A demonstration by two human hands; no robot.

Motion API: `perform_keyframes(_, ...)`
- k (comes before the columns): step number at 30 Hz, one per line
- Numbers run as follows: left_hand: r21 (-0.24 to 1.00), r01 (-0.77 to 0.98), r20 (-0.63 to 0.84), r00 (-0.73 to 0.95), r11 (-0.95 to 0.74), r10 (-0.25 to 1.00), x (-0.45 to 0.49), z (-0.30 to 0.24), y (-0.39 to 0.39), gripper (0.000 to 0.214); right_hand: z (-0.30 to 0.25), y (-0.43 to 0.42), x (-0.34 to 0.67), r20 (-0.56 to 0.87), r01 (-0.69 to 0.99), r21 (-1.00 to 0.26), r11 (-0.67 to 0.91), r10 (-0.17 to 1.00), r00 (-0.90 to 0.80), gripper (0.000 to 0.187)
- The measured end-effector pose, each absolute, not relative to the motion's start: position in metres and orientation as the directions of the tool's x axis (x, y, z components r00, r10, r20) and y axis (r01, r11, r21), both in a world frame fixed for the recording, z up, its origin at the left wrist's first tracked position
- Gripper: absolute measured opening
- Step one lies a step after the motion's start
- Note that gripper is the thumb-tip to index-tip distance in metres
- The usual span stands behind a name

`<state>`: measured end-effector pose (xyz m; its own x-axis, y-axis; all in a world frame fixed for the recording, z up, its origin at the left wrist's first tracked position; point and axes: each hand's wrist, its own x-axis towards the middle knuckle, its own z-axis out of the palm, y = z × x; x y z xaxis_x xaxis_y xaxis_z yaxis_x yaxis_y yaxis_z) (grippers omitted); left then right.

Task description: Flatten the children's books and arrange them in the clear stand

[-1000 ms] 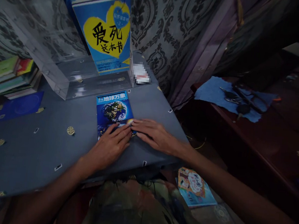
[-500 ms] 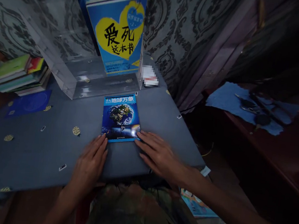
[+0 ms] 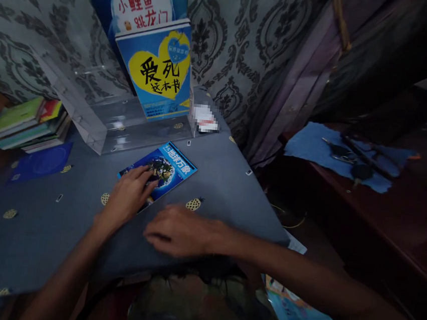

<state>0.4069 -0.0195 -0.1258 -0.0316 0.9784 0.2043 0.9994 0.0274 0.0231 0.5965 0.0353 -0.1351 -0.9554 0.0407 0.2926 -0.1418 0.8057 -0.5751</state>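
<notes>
A thin blue book [image 3: 172, 172] with a globe on its cover lies flat on the grey-blue tablecloth, turned at a slant. My left hand [image 3: 129, 192] rests over its lower left part, fingers spread on the cover; they hide some of the globe and the lower edge. Just off the book's near corner is my right hand [image 3: 176, 230], slightly blurred, its fingers curled under in a loose fist. I see nothing in it, and the two hands are apart.
Behind the book stands a clear acrylic rack [image 3: 104, 142] holding an upright blue book with a yellow heart [image 3: 161, 74]. Left are stacked books [image 3: 28, 124] and a dark blue sheet [image 3: 43, 161]. A blue cloth [image 3: 309, 144] with glasses and keys lies on the dark red surface at right.
The globe book has turned from nearly straight to a slant. My left hand moved from its edge onto the cover; my right hand left its right edge, moved left and nearer me, and curled.
</notes>
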Motion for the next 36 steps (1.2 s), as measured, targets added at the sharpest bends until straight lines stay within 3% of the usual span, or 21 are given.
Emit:
perform_keyframes(2,0.002,0.999,0.199,0.033,-0.034,0.979,0.424,-0.129,-0.008,0.036,-0.134,0.062,0.604,0.344,-0.047,-0.740,0.671,0.317,-0.884,0.021)
perform_keyframes(5,-0.075,0.996,0.176,0.060,-0.047,0.983,0.443,-0.136,0.003,0.041,-0.142,0.103,0.615,0.362,-0.073,-0.908,0.412,0.687,-0.630,0.027)
perform_keyframes(9,-0.142,0.989,0.216,0.072,-0.042,0.974,0.452,-0.143,0.008,0.036,-0.160,0.137,0.619,0.293,-0.148,-0.956,0.254,0.858,-0.421,0.038)
perform_keyframes(15,-0.183,0.980,0.275,0.124,-0.074,0.953,0.453,-0.138,0.009,0.029,-0.164,0.138,0.618,0.329,-0.033,-0.938,0.345,0.855,-0.402,0.043)
perform_keyframes(22,-0.175,0.983,0.229,0.091,-0.051,0.969,0.455,-0.131,0.010,0.032,-0.149,0.127,0.627,0.465,0.114,-0.835,0.538,0.802,-0.376,0.033)
perform_keyframes(26,-0.174,0.983,0.272,0.108,-0.062,0.956,0.456,-0.142,0.009,0.032,-0.151,0.125,0.627,0.467,0.177,-0.778,0.603,0.742,-0.481,0.031)
perform_keyframes(30,-0.172,0.982,0.273,0.122,-0.076,0.954,0.456,-0.146,0.007,0.032,-0.159,0.124,0.624,0.393,0.303,-0.633,0.712,0.633,-0.667,0.027)
perform_keyframes(34,-0.083,0.992,0.258,0.115,-0.097,0.959,0.438,-0.139,0.004,0.032,-0.165,0.123,0.622,0.410,0.350,-0.540,0.765,0.603,-0.684,0.026)
perform_keyframes(36,-0.096,0.995,0.264,0.041,-0.016,0.964,0.420,-0.135,0.001,0.031,-0.166,0.122,0.623,0.435,0.349,-0.514,0.784,0.589,-0.681,0.025)
